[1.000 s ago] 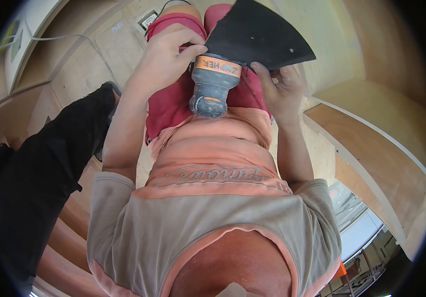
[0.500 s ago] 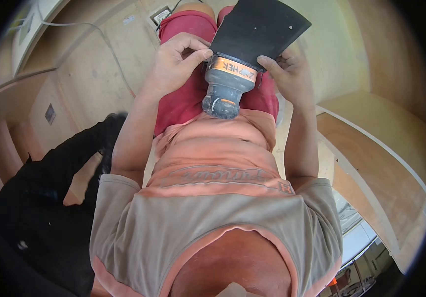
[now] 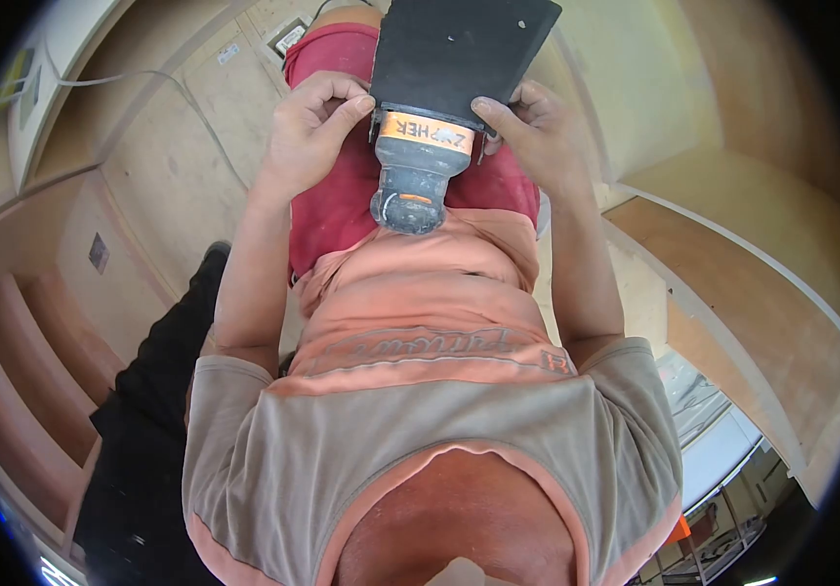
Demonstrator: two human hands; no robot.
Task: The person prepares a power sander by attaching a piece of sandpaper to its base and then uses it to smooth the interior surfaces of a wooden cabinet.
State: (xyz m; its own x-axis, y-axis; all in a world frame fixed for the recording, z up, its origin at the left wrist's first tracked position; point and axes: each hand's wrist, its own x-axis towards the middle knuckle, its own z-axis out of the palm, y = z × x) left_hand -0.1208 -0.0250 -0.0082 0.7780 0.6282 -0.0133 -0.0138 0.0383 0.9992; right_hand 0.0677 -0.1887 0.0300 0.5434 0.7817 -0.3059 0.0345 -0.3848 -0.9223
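Observation:
A dark grey power sander (image 3: 410, 181) with an orange "ZYPHER" label rests on my lap, its rounded end toward my belly. A black sheet that looks like sandpaper (image 3: 464, 49) extends forward from its far edge. My left hand (image 3: 307, 135) is closed, thumb and finger pinching at the sheet's near left corner beside the sander's edge. On the other side, my right hand (image 3: 537, 132) has its thumb pressed on the sheet's near right corner, its fingers curled behind it. A thin metal piece (image 3: 482, 146), perhaps a clamp lever, shows below the right thumb.
A person in black clothing (image 3: 151, 410) is close on my left. A white cable (image 3: 190, 98) runs across the wooden surface near a socket box (image 3: 290, 37). Curved wooden steps or shelves (image 3: 34, 361) stand at left, a white-edged wooden panel (image 3: 732, 293) at right.
The sander, the sheet and both my hands have shifted left in view, the sheet now less slanted. My grip looks the same. The person in black has moved lower in the picture.

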